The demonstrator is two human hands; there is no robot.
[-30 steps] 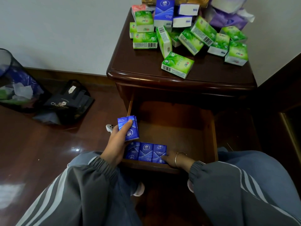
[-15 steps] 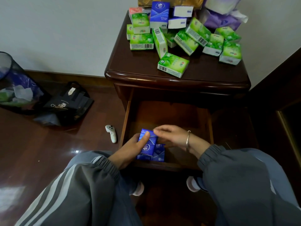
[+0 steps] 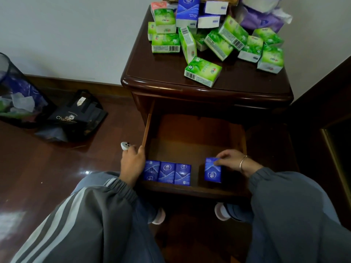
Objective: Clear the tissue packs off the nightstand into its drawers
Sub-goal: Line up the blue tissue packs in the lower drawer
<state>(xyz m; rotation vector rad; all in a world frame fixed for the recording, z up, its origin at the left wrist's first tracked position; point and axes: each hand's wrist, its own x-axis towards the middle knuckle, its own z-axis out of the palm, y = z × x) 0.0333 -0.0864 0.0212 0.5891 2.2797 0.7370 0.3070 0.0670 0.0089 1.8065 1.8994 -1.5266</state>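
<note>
Tissue packs with barcodes; "Cha…" bag

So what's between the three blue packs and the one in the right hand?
Nothing: the head view shows bare drawer floor between the row of three and the single pack the right hand pinches.

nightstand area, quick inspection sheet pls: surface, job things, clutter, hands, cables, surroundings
surface: nightstand top dark wood, rear crowded
job's things: green packs piled on top; open drawer holds three blue packs in a row at front, fourth blue pack apart to their right
clutter: purple tissue bag back right; white device on floor
hands: right hand pinches fourth pack's top; left hand at drawer's left front corner, grip unclear
cables: nothing seen
surroundings: mesh bin, black bag on wood floor
</note>
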